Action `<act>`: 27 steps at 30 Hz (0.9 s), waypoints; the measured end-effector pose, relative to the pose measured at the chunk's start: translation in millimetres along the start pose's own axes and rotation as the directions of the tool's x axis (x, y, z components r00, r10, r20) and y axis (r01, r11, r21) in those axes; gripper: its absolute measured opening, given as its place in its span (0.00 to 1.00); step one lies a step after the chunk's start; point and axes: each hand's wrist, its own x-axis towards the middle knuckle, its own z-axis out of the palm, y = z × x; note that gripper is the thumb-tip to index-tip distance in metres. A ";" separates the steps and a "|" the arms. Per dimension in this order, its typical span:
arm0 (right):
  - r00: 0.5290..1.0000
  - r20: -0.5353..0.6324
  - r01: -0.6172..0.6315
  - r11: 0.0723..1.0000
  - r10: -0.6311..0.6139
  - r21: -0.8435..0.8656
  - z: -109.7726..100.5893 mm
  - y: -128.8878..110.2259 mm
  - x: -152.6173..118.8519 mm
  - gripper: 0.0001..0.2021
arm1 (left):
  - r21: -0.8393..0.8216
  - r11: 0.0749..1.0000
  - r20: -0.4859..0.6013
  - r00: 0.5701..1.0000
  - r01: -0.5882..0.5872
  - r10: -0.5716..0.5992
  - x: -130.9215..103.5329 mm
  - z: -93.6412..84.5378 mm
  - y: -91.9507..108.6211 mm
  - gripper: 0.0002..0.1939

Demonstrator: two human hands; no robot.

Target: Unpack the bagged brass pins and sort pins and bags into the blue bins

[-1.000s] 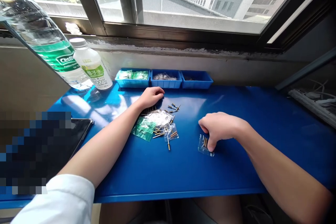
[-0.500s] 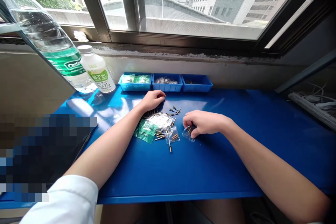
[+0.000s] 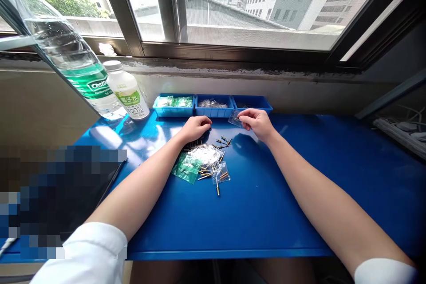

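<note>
My right hand (image 3: 258,123) is closed, pinching a small clear plastic bag (image 3: 235,118) in front of the middle and right blue bins. What the bag holds is hard to make out. My left hand (image 3: 196,128) rests loosely on the table behind the pile, thumb apart from the fingers, with nothing visible in it. Below it lies a pile of loose rivets (image 3: 223,142) with thin silver shanks, partly hidden by the hand. Among them are shiny clear bags (image 3: 207,155), a green zip bag (image 3: 187,167) and a clear bag with copper-coloured pieces (image 3: 222,173).
Three joined blue bins stand at the wall: green bags fill the left bin (image 3: 175,112), clear bags the middle bin (image 3: 214,112), dark pieces the right bin (image 3: 266,107). A large water bottle (image 3: 89,80) and a white bottle (image 3: 128,91) stand left on the blue table (image 3: 233,226).
My right hand has lifted the small clear bag off the table and carried it away from me toward the bins. My left hand has stayed in place.
</note>
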 end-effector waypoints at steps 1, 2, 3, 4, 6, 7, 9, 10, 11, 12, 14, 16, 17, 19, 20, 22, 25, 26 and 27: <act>0.998 -0.059 -0.001 1.000 0.002 0.019 2.3 6.1 0.1 0.10 | -0.002 1.000 0.003 1.000 0.004 -0.004 -0.3 -0.3 0.8 0.14; 0.996 -0.086 0.002 1.000 0.000 0.021 4.0 11.0 -0.4 0.10 | -0.005 1.000 0.006 1.000 0.007 -0.007 -0.6 -0.6 1.7 0.14; 0.995 -0.103 0.003 1.000 0.000 0.028 5.1 14.6 -1.2 0.11 | -0.007 1.000 0.007 1.000 0.010 -0.010 -0.8 -0.9 2.5 0.14; 0.994 -0.113 0.007 0.999 -0.003 0.041 5.6 17.1 -1.9 0.13 | -0.008 1.000 0.007 1.000 0.013 -0.013 -1.0 -1.2 3.3 0.14; 0.988 -0.155 0.036 0.996 -0.024 0.078 5.2 19.6 -2.5 0.14 | -0.007 1.000 0.008 1.000 0.020 -0.020 -1.2 -1.7 4.4 0.14; 0.982 -0.187 0.057 0.994 -0.040 0.090 4.7 20.3 -2.5 0.13 | -0.005 1.000 0.008 1.000 0.022 -0.022 -1.3 -1.9 4.6 0.14; 0.968 -0.240 0.097 0.993 -0.077 0.072 4.1 21.3 -2.4 0.09 | -0.002 1.000 0.008 1.000 0.023 -0.023 -1.6 -2.2 4.6 0.14; 0.962 -0.257 0.109 0.993 -0.093 0.051 4.3 21.8 -2.7 0.07 | -0.002 1.000 0.006 1.000 0.022 -0.022 -1.9 -2.3 4.5 0.14; 0.958 -0.269 0.116 0.993 -0.102 0.037 4.8 22.3 -3.2 0.06 | -0.004 1.000 0.002 1.000 0.023 -0.023 -2.1 -2.2 4.3 0.14; 0.955 -0.276 0.119 0.992 -0.105 0.034 5.6 22.8 -4.1 0.04 | -0.006 1.000 -0.001 1.000 0.024 -0.024 -2.3 -2.1 4.1 0.14; 0.952 -0.287 0.127 0.990 -0.104 0.065 7.5 23.7 -5.9 0.03 | -0.009 1.000 -0.005 1.000 0.027 -0.027 -2.8 -1.7 4.0 0.14; 0.950 -0.295 0.141 0.983 -0.101 0.117 8.7 25.2 -6.8 0.06 | -0.008 1.000 -0.006 1.000 0.029 -0.029 -3.1 -1.3 4.1 0.14; 0.949 -0.299 0.150 0.979 -0.103 0.136 8.7 26.4 -6.7 0.09 | -0.005 1.000 -0.005 1.000 0.031 -0.031 -3.2 -1.1 4.2 0.14; 0.948 -0.298 0.163 0.974 -0.112 0.155 7.8 29.7 -5.3 0.17 | -0.003 0.999 -0.007 0.999 0.034 -0.034 -3.4 -0.9 4.3 0.14; 0.950 -0.290 0.167 0.974 -0.117 0.154 7.0 31.5 -4.3 0.21 | -0.005 0.999 -0.008 0.999 0.035 -0.035 -3.4 -0.8 4.3 0.14; 0.957 -0.262 0.167 0.976 -0.127 0.138 5.4 34.7 -2.3 0.28 | -0.012 0.999 -0.008 0.999 0.034 -0.034 -3.4 -0.7 4.1 0.14; 0.971 -0.207 0.147 0.983 -0.122 0.111 4.5 36.5 -0.4 0.37 | -0.013 0.999 -0.013 0.999 0.033 -0.033 -3.4 -0.5 3.9 0.14; 0.975 -0.191 0.133 0.985 -0.111 0.111 4.6 36.2 -0.2 0.39 | -0.009 0.999 -0.015 0.999 0.032 -0.032 -3.4 -0.4 4.0 0.14; 0.980 -0.176 0.119 0.986 -0.097 0.115 4.7 35.4 -0.3 0.41 | -0.006 1.000 -0.015 0.999 0.031 -0.031 -3.4 -0.4 4.0 0.14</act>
